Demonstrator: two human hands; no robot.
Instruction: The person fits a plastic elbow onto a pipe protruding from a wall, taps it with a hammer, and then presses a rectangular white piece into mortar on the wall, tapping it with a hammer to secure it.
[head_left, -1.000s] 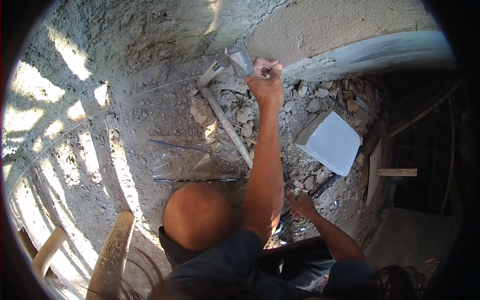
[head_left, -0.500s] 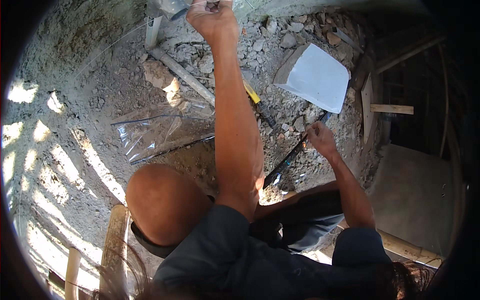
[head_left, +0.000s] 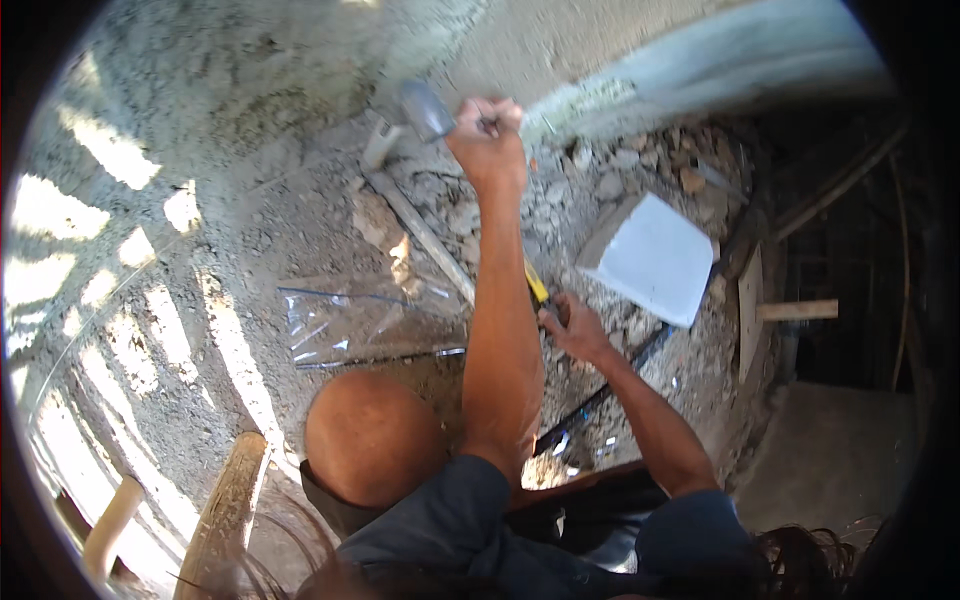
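Observation:
My left hand (head_left: 488,135) is stretched far forward and shut on the handle of a hammer, whose grey metal head (head_left: 426,108) hangs over the rubble by the curved concrete wall (head_left: 700,60). My right hand (head_left: 577,328) is lower, shut on a yellow-handled tool (head_left: 536,285) that points into the broken stones (head_left: 610,180). A bare knee (head_left: 372,440) shows below the left arm.
A white flat block (head_left: 655,255) leans on the rubble to the right. A clear plastic bag (head_left: 350,325) and a pale wooden stick (head_left: 422,238) lie left of my arm. A dark rod (head_left: 600,392) lies near my right forearm. A wooden handle (head_left: 225,510) stands lower left.
My left hand swung the hammer up toward the top of the view, then came back down over the rubble. My right hand moved forward and took up the yellow-handled tool.

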